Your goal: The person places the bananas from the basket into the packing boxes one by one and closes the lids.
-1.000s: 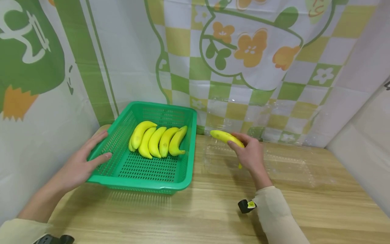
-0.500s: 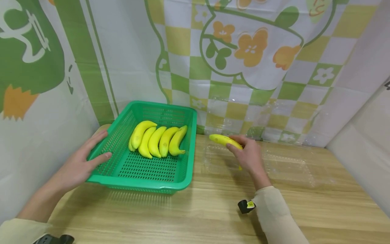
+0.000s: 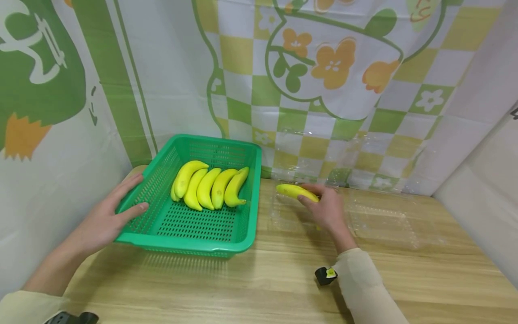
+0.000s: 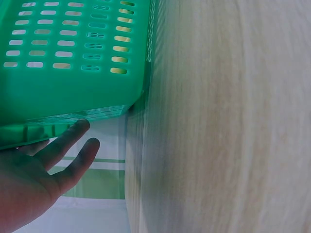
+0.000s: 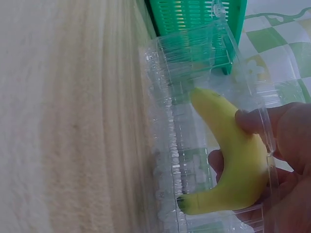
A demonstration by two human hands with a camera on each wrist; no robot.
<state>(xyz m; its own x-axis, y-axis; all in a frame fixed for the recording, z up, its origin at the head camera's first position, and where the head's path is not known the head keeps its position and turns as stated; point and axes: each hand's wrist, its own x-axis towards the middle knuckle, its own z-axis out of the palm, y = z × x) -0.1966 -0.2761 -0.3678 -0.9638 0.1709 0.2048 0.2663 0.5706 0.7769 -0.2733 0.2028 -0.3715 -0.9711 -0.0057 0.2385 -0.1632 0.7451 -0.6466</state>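
Banana [image 3: 297, 192] sat in the right hand [image 3: 327, 208], over the left part of a clear plastic container [image 3: 384, 220]; could not tell if it touched the base. Right hand narrow round it, thumb on one side, fingers on the other, forearm angled forward and left from a cream sleeve [image 3: 366, 279]. Small black device [image 3: 325, 276] by that cuff. Left hand [image 3: 109, 220] spread wide at the left side of the green basket [image 3: 182, 244], thumb over the rim, other fingers fairly straight along the outside wall; left forearm slanted up from the lower left corner.

Held fruit smooth, yellow, strongly curved, with a dark tip at one end in the right wrist view. Basket rigid plastic, rectangular, sloped walls, slotted sides and a perforated floor, rounded rim corners. Inside, a row of yellow bananas [image 3: 206, 186] lay side by side, curved, touching, toward the back. Container thin, see-through, glossy, with ridged edges and a raised part against the printed cloth [image 3: 332, 63], which had green and yellow checks, orange flowers and soft folds. Tabletop [image 3: 283, 288] pale wood grain, streaks running crosswise in the head view
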